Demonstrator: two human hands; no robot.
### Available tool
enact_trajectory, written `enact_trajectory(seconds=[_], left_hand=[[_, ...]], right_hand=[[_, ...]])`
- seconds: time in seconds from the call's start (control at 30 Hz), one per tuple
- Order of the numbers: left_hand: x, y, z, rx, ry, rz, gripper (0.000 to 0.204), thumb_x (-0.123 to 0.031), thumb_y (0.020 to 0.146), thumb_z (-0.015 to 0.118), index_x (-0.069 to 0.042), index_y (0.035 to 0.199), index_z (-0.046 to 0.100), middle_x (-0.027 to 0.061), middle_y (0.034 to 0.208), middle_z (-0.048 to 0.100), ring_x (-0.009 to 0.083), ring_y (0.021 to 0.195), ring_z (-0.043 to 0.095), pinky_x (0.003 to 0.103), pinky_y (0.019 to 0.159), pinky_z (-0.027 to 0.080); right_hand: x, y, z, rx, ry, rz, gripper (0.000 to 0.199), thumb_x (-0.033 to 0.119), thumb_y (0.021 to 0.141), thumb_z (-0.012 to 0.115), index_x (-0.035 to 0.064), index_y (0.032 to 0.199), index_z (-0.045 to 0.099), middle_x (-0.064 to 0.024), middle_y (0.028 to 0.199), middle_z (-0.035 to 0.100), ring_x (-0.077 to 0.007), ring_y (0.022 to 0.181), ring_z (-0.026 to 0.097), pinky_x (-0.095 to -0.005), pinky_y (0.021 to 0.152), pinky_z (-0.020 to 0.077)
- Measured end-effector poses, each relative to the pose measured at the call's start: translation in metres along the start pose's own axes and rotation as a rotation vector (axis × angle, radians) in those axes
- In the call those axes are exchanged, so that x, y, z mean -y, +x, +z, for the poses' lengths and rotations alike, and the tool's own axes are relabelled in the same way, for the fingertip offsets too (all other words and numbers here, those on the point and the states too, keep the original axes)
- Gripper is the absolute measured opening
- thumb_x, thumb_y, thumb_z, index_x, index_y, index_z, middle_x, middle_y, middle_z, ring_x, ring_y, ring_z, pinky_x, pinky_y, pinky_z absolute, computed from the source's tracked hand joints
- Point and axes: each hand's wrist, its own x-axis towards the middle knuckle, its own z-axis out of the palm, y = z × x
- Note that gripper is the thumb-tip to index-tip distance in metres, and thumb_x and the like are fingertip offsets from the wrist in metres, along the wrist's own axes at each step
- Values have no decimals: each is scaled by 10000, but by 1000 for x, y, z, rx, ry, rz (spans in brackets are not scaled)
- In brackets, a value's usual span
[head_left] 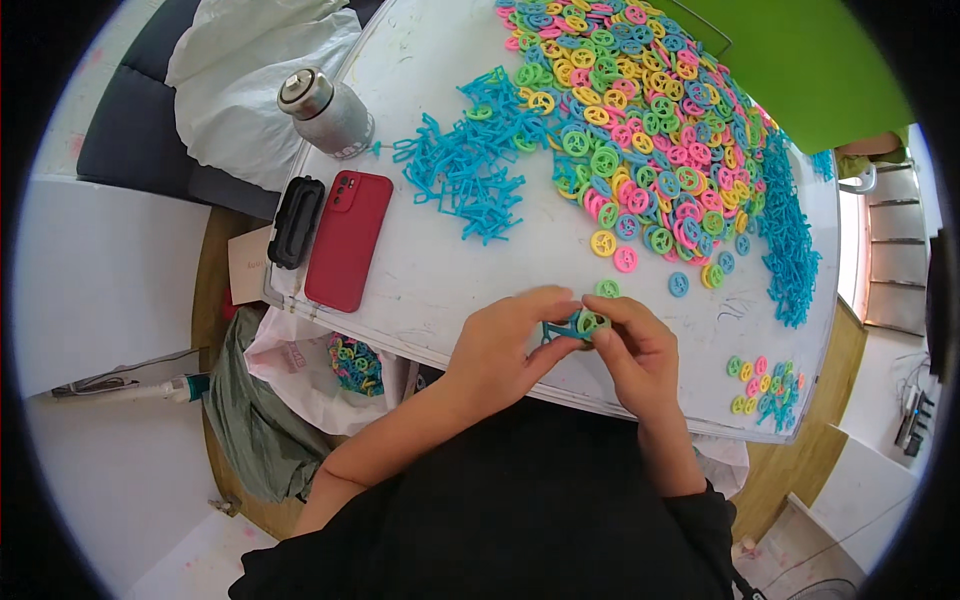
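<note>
Close to the table's near edge my two hands meet, fingers closed around small plastic parts. Between my left hand (505,345) and the other hand, a blue plastic frame piece (562,329) sticks out past the left thumb. My right hand (638,352) pinches a green spoked wheel (588,322) against that piece; the fingers partly cover both. Whether the two parts are joined cannot be made out. Just beyond the fingertips, a loose green wheel (607,289) lies on the white table (440,290). A pink wheel (625,260) and a yellow wheel (603,243) lie a little farther off.
A large heap of coloured wheels (650,130) covers the far table, with blue frame pieces (465,165) left of it and more (787,240) on the right. A red phone (348,240), black case (296,222) and grey bottle (335,115) stand left. Small parts (765,385) lie near right.
</note>
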Motion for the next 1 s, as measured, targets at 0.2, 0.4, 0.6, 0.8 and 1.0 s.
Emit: enact_trajectory(seconds=[0.2,0.4,0.6,0.8,1.0], left_hand=[[2,1,-8,147,-139,-162,348,-169,781,824,-100,1099,703,111,1227,613,306,985,666,384,841,528],[-2,-6,4,110,-25,-200,354,-180,798,816,-86,1104,665,128,1188,633,305,970,676,382,816,538],[-4,3,-1,39,-71,84,347,-136,767,817,-85,1074,663,133,1172,667,289,957,691,356,774,561],[6,-13,-12,232,6,233,252,-40,804,739,-61,1052,700,126,1051,715,297,880,704,339,729,576],[3,-12,-8,217,-405,-458,188,-49,969,568,-38,1110,692,81,976,707,173,879,704,286,700,566]], right_hand=[[16,1,-16,175,-333,-130,326,16,895,676,41,1220,658,-79,852,646,-118,749,610,-257,624,480],[19,-4,-6,37,-319,-20,292,-15,886,637,0,1177,660,-31,735,600,-112,620,576,-244,563,485],[1,-4,-7,-84,376,384,275,56,940,568,-35,1195,617,-24,737,602,-92,577,576,-241,485,479],[11,0,-20,92,282,488,266,55,932,595,-9,1187,632,-42,744,602,-107,626,588,-253,519,487],[-9,20,-16,-188,-895,-197,306,30,830,703,31,1135,678,-88,914,603,-205,768,628,-310,617,503]])
